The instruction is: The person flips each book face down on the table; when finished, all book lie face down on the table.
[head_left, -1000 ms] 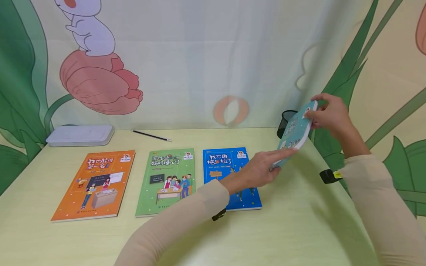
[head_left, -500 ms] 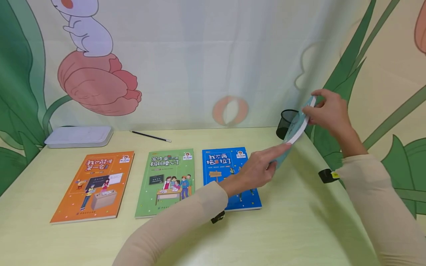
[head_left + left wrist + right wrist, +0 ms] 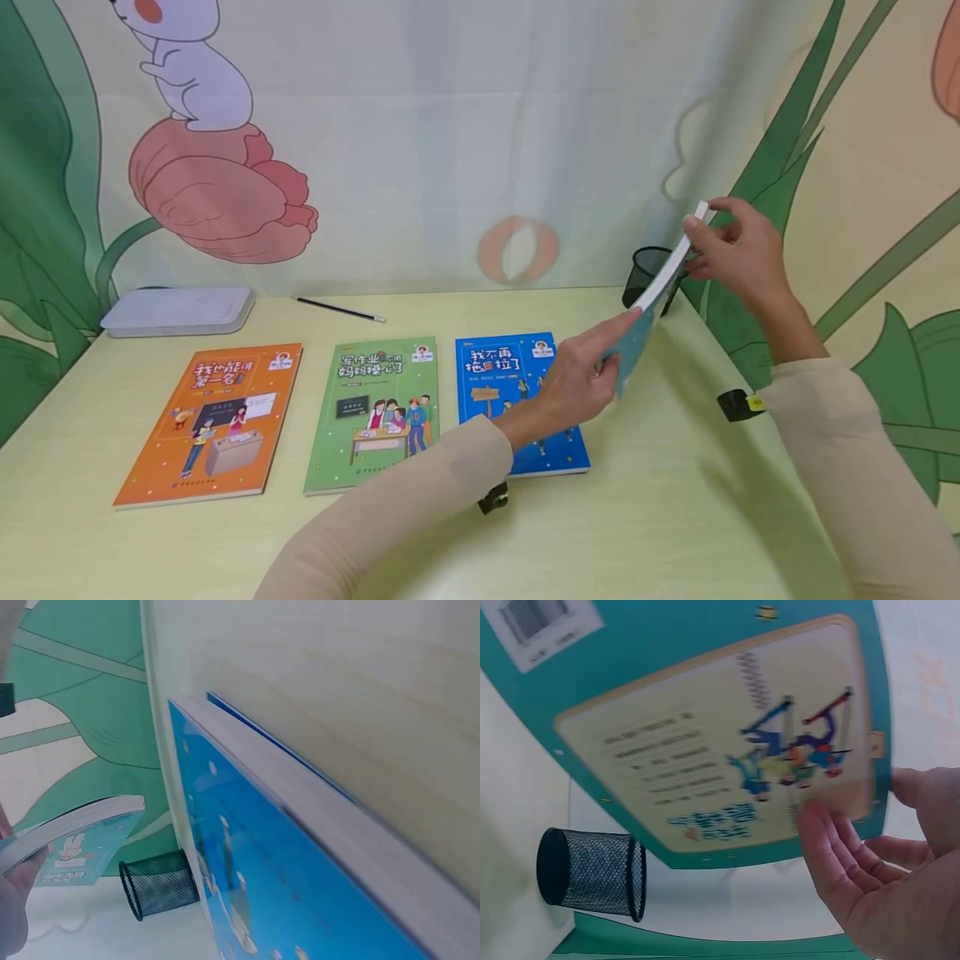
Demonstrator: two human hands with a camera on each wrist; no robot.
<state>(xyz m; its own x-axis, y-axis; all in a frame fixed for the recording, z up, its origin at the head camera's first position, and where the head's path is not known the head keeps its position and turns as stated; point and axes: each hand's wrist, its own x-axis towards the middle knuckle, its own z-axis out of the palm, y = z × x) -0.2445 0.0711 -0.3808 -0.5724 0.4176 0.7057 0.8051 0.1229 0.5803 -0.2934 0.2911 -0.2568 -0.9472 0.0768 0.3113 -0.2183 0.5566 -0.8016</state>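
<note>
In the head view, a teal book [image 3: 664, 275] is held aloft at a steep tilt above the right part of the table [image 3: 667, 508]: its upper end is pinched between thumb and fingers by the right hand [image 3: 742, 250], and its lower end is gripped by the left hand [image 3: 577, 379], whose index finger is laid along the edge. Both ends are probably supported so that the soft, slightly bowed book does not flop. An orange book [image 3: 213, 425], a green book [image 3: 375, 408] and a blue book [image 3: 498, 379] are laid face up in a spaced row, presumably so that each front can be seen. Part of a mesh cup [image 3: 643, 271] is covered by the teal book, and the lower green and blue covers are partly hidden by the left arm. In the left wrist view, the foreground is filled by the blue book, cropped at the frame; the teal book and right hand are cut off at the left, and the left hand is not shown, so its grip cannot be told from there. In the right wrist view, the back cover [image 3: 705, 742] is backed by curled fingers [image 3: 826, 851]; a barcode [image 3: 544, 626] is cropped, and the small print is too blurred to be read.
</note>
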